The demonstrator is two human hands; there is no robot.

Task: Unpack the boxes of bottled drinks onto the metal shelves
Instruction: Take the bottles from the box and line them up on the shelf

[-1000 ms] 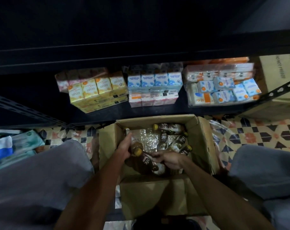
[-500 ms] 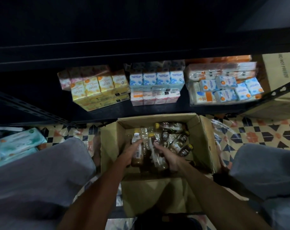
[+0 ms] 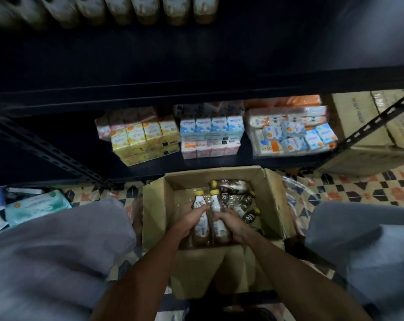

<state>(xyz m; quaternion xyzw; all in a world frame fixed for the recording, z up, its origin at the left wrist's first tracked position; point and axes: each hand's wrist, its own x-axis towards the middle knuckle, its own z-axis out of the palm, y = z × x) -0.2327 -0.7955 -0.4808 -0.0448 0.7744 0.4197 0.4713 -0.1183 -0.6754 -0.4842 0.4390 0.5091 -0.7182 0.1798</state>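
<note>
An open cardboard box [image 3: 274, 200] sits on the floor between my knees, in front of the dark metal shelves [image 3: 196, 86]. My left hand [image 3: 188, 220] grips one brown yellow-capped bottle [image 3: 200, 205], held upright over the box. Right beside it, my right hand [image 3: 230, 224] grips a second such bottle [image 3: 216, 203]; the two bottles touch side by side. Several more bottles [image 3: 233, 185] lie loose in the far right of the box, with crumpled clear plastic wrap around them.
The bottom shelf holds yellow carton packs [image 3: 142, 141], blue and pink carton packs [image 3: 211, 135] and wrapped blue packs [image 3: 293, 135]. A row of pale bottles [image 3: 150, 10] stands on a higher shelf. A large cardboard case [image 3: 367, 126] is at right. Wipes packs [image 3: 38, 206] lie left on patterned tile.
Both hands have raised their bottles upright and brought them together over the box. The view has tilted up, bringing the upper shelf's bottle row into sight.
</note>
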